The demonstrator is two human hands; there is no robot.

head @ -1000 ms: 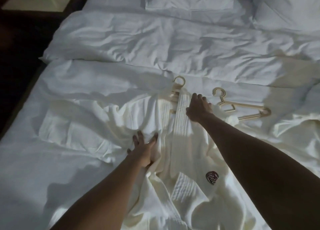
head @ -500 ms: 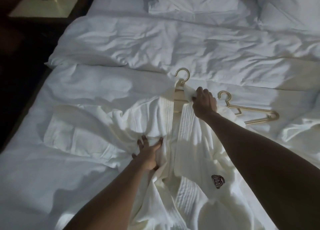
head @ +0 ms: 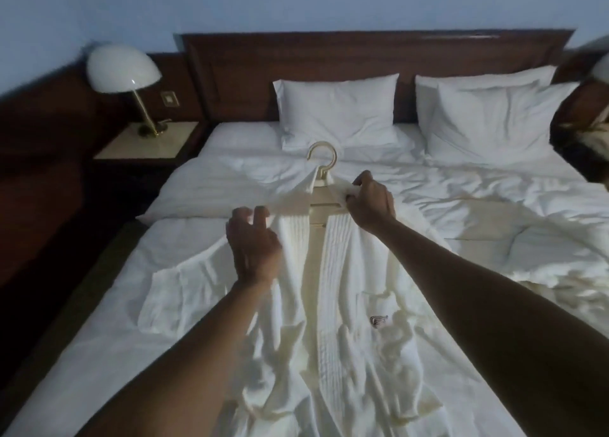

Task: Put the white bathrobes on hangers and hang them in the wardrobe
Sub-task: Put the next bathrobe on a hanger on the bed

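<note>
A white bathrobe point(head: 333, 304) with a dark crest on its chest pocket lies lengthwise down the bed, its collar raised toward the pillows. A pale gold hanger point(head: 322, 159) sits inside the collar, with its hook sticking out above. My right hand point(head: 369, 205) grips the right side of the collar over the hanger's shoulder. My left hand point(head: 253, 245), blurred, is at the robe's left shoulder with its fingers curled on the cloth edge.
The bed point(head: 461, 186) has a rumpled white duvet and two pillows point(head: 336, 113) against a dark wooden headboard. More crumpled cream cloth point(head: 566, 291) lies at the right. A lamp point(head: 122, 70) stands on the nightstand point(head: 148, 146) to the left.
The view has tilted up to the headboard. The robe's collar and hanger have risen off the bed. My left hand left the robe's middle and went up to its left shoulder. The second hanger is out of view.
</note>
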